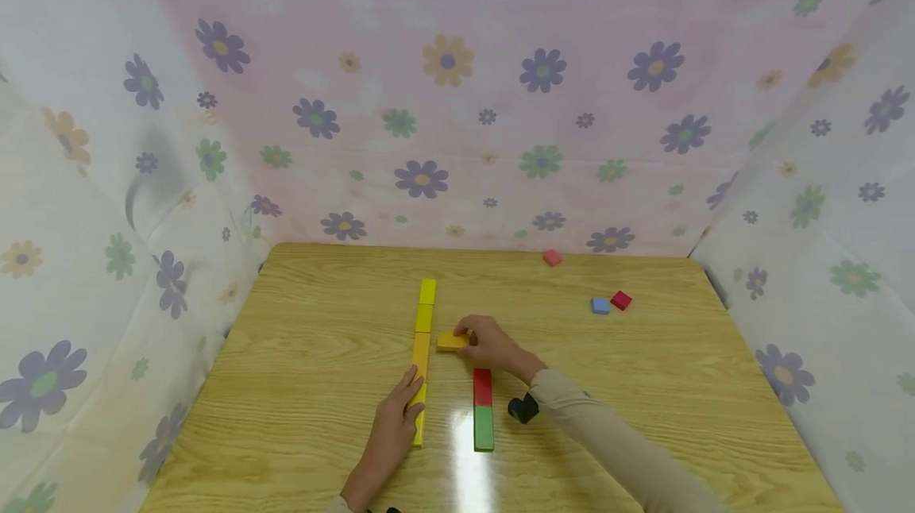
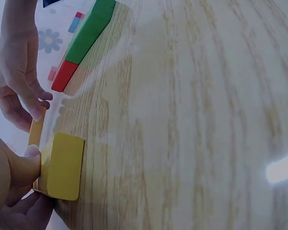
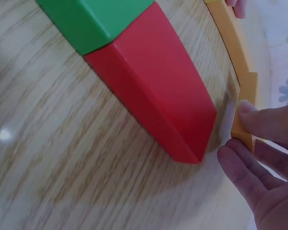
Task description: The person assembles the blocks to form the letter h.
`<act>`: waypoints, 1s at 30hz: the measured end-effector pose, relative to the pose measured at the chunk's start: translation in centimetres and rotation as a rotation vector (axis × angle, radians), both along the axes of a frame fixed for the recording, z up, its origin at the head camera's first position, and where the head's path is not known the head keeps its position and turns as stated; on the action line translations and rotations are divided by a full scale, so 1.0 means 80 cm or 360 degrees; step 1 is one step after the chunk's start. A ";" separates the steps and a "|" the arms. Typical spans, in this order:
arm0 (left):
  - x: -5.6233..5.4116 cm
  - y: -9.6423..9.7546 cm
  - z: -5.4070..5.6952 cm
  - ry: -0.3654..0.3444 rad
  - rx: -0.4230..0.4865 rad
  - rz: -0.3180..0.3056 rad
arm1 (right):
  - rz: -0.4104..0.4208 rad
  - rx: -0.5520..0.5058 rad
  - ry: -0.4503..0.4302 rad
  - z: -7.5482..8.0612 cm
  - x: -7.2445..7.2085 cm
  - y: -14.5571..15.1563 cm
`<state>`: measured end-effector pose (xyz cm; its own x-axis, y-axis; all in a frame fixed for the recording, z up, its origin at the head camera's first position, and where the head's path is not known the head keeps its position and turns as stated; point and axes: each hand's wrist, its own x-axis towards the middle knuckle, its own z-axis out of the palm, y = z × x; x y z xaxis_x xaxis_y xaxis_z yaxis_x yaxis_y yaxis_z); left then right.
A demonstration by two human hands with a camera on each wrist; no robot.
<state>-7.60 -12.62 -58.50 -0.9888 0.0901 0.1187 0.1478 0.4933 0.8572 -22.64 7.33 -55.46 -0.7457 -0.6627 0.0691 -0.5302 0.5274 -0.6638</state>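
The right hand pinches a loose orange block, at one o'clock from the left hand, which grips the near yellow block of the row. Swung too wide, the loose orange block could knock the row at its nine o'clock — and an uneven left-hand squeeze might skew the line. A dipping right wrist may nudge the red block, at five o'clock. The wood-grain table carries glare at six o'clock; flowered cloth hangs at nine, twelve and three.
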 end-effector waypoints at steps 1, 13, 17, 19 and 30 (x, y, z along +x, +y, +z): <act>0.000 0.000 0.001 -0.0002 -0.0014 -0.0002 | -0.0005 -0.0001 -0.0004 -0.002 -0.001 -0.002; -0.003 0.001 0.006 0.0002 -0.0107 -0.0020 | 0.0044 -0.0089 0.0116 -0.011 -0.003 -0.011; -0.003 0.001 0.005 -0.0028 -0.0089 -0.0003 | 0.0059 -0.0123 0.0128 -0.010 -0.001 -0.013; -0.004 0.001 0.004 -0.0039 -0.0078 0.0003 | 0.0045 -0.0097 0.0120 -0.010 -0.001 -0.015; -0.006 0.000 0.002 -0.0023 -0.0050 0.0029 | -0.0018 0.0046 0.0037 -0.007 0.000 -0.021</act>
<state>-8.05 -12.61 -58.32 -0.9919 0.0757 0.1016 0.1262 0.5225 0.8432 -22.68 5.63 -56.00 -0.7516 -0.6562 0.0674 -0.5391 0.5522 -0.6359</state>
